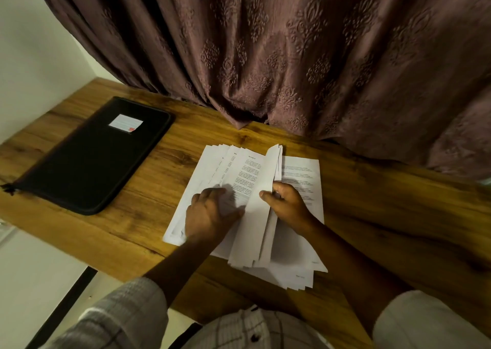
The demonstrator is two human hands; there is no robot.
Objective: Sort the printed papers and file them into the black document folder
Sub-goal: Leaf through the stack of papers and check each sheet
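Closed black folder [90, 157], papers [300, 189] outside

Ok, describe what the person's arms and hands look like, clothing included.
Both hands, the left hand and the right hand, are bare: no gloves, and no rings or watch that I can see. The forearms are uncovered. The left sleeve is a light checked fabric with thin dark lines, pushed up near the elbow. The right sleeve is pale, its pattern too blurred to tell.
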